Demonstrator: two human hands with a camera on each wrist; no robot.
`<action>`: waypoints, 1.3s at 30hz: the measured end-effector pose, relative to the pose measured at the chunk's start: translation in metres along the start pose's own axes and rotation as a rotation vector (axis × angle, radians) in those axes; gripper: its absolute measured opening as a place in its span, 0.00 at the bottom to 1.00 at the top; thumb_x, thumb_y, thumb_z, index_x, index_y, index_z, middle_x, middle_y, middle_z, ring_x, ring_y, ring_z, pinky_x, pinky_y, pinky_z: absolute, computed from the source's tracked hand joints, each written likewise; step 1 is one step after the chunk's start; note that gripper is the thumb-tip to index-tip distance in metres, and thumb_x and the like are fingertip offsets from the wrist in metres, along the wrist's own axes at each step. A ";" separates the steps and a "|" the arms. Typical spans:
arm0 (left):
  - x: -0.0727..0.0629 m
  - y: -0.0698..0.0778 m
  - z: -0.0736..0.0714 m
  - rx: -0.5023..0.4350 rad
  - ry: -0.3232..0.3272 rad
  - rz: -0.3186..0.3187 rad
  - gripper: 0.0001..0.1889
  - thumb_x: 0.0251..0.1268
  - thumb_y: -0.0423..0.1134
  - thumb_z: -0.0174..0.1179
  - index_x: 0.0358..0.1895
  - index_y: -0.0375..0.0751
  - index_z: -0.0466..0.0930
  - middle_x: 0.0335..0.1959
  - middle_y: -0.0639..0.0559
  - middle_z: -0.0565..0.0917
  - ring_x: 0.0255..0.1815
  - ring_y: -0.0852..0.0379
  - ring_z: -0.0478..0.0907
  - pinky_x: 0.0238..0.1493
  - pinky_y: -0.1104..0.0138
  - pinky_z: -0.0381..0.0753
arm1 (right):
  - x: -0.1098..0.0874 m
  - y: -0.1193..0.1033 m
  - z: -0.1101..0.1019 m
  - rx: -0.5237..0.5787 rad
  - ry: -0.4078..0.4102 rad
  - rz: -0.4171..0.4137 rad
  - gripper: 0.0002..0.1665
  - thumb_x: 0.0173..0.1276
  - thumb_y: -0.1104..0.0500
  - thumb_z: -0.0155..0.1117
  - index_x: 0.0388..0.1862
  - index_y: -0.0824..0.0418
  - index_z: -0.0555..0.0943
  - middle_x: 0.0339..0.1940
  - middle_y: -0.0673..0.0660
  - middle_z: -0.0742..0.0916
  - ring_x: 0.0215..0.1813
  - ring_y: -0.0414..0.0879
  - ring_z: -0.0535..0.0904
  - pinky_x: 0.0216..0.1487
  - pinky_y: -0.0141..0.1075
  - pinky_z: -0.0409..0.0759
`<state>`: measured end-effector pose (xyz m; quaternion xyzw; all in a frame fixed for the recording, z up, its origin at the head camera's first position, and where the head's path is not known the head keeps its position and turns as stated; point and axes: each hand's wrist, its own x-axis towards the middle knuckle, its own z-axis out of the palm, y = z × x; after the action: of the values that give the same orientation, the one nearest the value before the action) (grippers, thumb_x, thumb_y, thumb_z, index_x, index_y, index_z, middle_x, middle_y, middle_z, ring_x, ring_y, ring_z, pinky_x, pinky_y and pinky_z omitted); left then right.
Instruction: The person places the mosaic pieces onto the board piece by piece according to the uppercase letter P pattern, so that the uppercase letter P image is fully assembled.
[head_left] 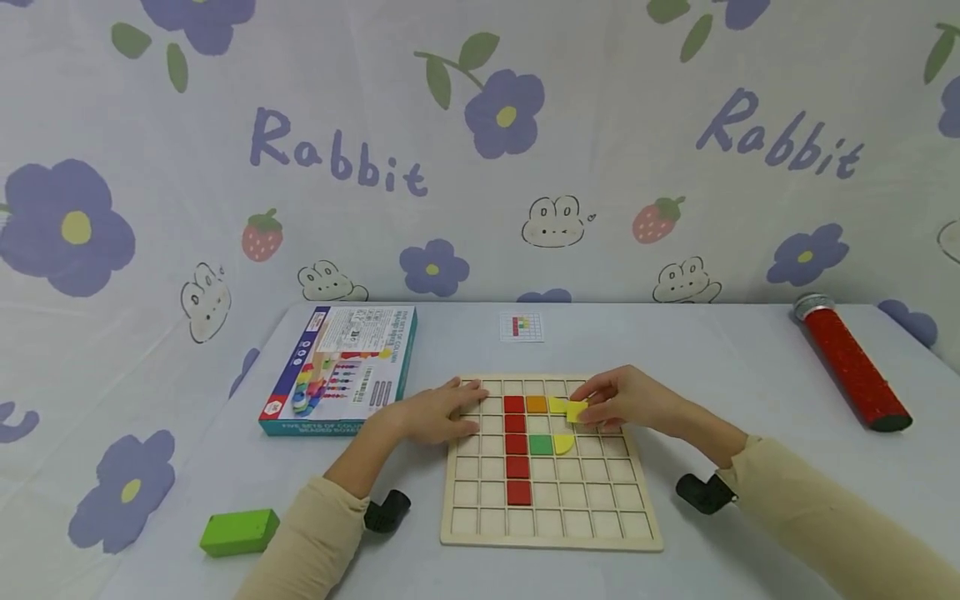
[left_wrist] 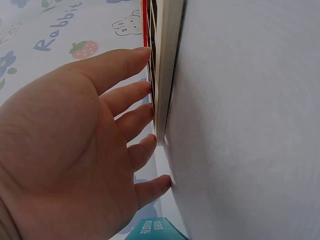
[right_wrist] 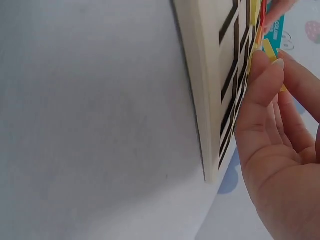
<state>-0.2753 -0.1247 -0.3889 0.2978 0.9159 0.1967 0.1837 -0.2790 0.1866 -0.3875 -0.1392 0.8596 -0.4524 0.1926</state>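
Note:
A wooden grid board point(head_left: 551, 543) lies flat in front of me. My left hand point(head_left: 431, 415) rests on its upper left edge, fingers spread and fairly straight. Between thumb and fingers, my right hand point(head_left: 633, 402) pinches a yellow tile point(head_left: 576, 412) over the upper part of the grid. That tile overlaps another yellow piece point(head_left: 557, 404) sitting in the grid. Several red squares point(head_left: 517, 467) form a column, with an orange square point(head_left: 536, 404) beside the top one. A green square point(head_left: 540, 445) and a yellow rounded piece point(head_left: 563, 444) sit in a lower row.
Behind the board lies a small pattern card point(head_left: 522, 327). A boxed set point(head_left: 341, 367) is at the back left, and a green block point(head_left: 239, 532) at the front left. On the right lies a red cylinder point(head_left: 851, 362). Black straps point(head_left: 703, 493) show at both wrists.

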 end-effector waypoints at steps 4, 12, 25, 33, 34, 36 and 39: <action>0.001 0.001 0.001 -0.001 0.002 0.006 0.30 0.72 0.44 0.52 0.74 0.40 0.57 0.75 0.45 0.53 0.75 0.43 0.41 0.71 0.52 0.46 | 0.003 -0.002 0.008 -0.006 0.013 0.006 0.18 0.61 0.60 0.70 0.49 0.67 0.82 0.31 0.55 0.85 0.32 0.45 0.80 0.34 0.33 0.80; 0.000 0.004 -0.002 0.014 0.007 0.006 0.30 0.73 0.44 0.52 0.74 0.40 0.57 0.75 0.44 0.53 0.75 0.42 0.42 0.71 0.52 0.47 | 0.005 -0.006 0.018 -0.055 0.060 0.035 0.15 0.60 0.60 0.71 0.46 0.65 0.85 0.33 0.54 0.84 0.32 0.44 0.77 0.33 0.32 0.81; 0.003 0.005 0.001 0.003 0.007 0.010 0.30 0.72 0.44 0.52 0.73 0.40 0.58 0.75 0.44 0.54 0.75 0.42 0.42 0.71 0.52 0.47 | 0.001 -0.008 0.023 -0.104 0.114 0.015 0.13 0.61 0.62 0.69 0.45 0.65 0.84 0.36 0.55 0.82 0.37 0.47 0.73 0.34 0.33 0.77; 0.005 0.002 0.002 0.014 0.006 0.014 0.30 0.73 0.44 0.52 0.73 0.40 0.57 0.75 0.44 0.54 0.75 0.42 0.42 0.71 0.52 0.47 | 0.001 -0.010 0.025 -0.112 0.101 0.060 0.13 0.66 0.59 0.65 0.46 0.65 0.84 0.37 0.54 0.83 0.32 0.44 0.76 0.34 0.32 0.79; 0.005 0.001 0.002 0.013 0.005 0.013 0.30 0.73 0.44 0.52 0.73 0.40 0.57 0.75 0.44 0.54 0.75 0.42 0.42 0.71 0.52 0.47 | 0.001 -0.010 0.025 -0.115 0.093 0.060 0.14 0.66 0.59 0.65 0.46 0.65 0.84 0.36 0.54 0.83 0.32 0.44 0.76 0.34 0.33 0.79; 0.004 0.000 0.003 0.010 0.005 0.008 0.30 0.72 0.44 0.52 0.73 0.40 0.57 0.75 0.44 0.54 0.75 0.42 0.42 0.71 0.52 0.47 | 0.002 -0.010 0.025 -0.115 0.078 0.058 0.14 0.66 0.58 0.65 0.47 0.65 0.84 0.34 0.53 0.84 0.32 0.44 0.76 0.34 0.33 0.78; 0.004 -0.002 0.004 0.001 0.005 0.000 0.30 0.72 0.44 0.52 0.74 0.41 0.57 0.75 0.45 0.54 0.75 0.43 0.41 0.71 0.52 0.47 | 0.003 -0.007 0.025 -0.068 0.063 0.059 0.16 0.68 0.56 0.63 0.49 0.66 0.83 0.34 0.54 0.84 0.32 0.45 0.76 0.35 0.34 0.79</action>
<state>-0.2775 -0.1229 -0.3941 0.2977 0.9164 0.1968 0.1813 -0.2701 0.1632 -0.3949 -0.1062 0.8837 -0.4214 0.1738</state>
